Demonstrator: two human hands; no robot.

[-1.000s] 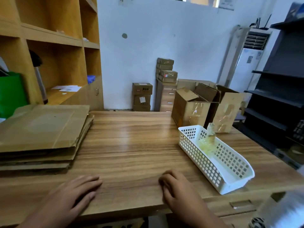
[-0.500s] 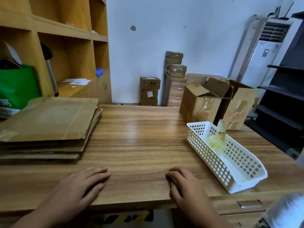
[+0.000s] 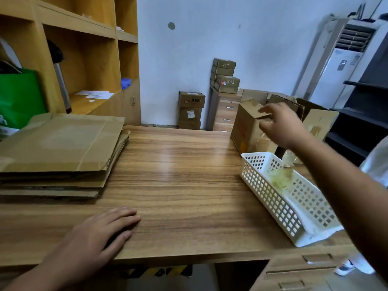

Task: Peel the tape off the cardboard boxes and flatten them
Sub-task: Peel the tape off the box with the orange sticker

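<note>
The cardboard box [image 3: 245, 127] stands open at the counter's [image 3: 178, 175] far right. The right hand [image 3: 281, 127] hovers at its flap, grip apart and empty, while the left hand [image 3: 98, 234] lies flat. The box is likely light and stiff, so take it by a flap edge.

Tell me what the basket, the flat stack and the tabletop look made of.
Basket: white plastic, slightly glossy, moulded with a grid of square holes.
Stack: brown cardboard, matt, with creases and layered edges showing.
Tabletop: wood or wood-look laminate, I cannot tell which; smooth, with grain lines and a glare streak.
</note>
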